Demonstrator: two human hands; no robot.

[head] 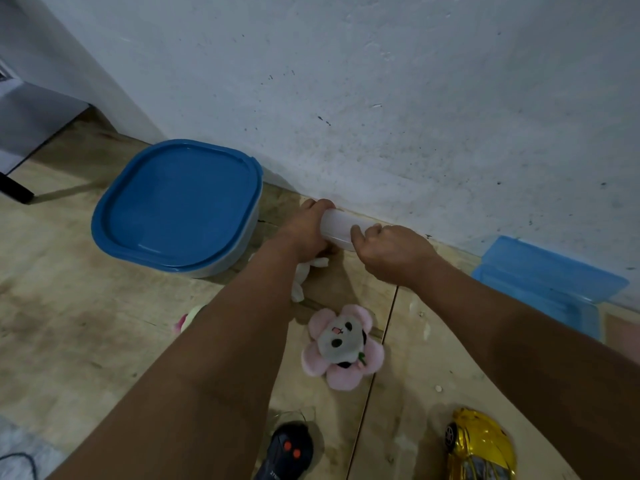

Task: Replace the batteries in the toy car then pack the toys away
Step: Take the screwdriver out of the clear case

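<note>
Head view: we've got both hands on a clear tub (337, 227) by the far wall, left hand (304, 230) wrapped round its end, right hand (388, 252) pinching the rim, probably to steady it while popping it open for packing. Car (479, 445) sits near right on the floor, remote (289, 450) beside it, panda (343, 344) between.

Dim, bluish light is falling evenly across the scene, casting soft shadows. A faint sheen is showing on the blue lid (176, 202). Wide-angle distortion is bending the edges, and fine detail is looking slightly soft.
</note>
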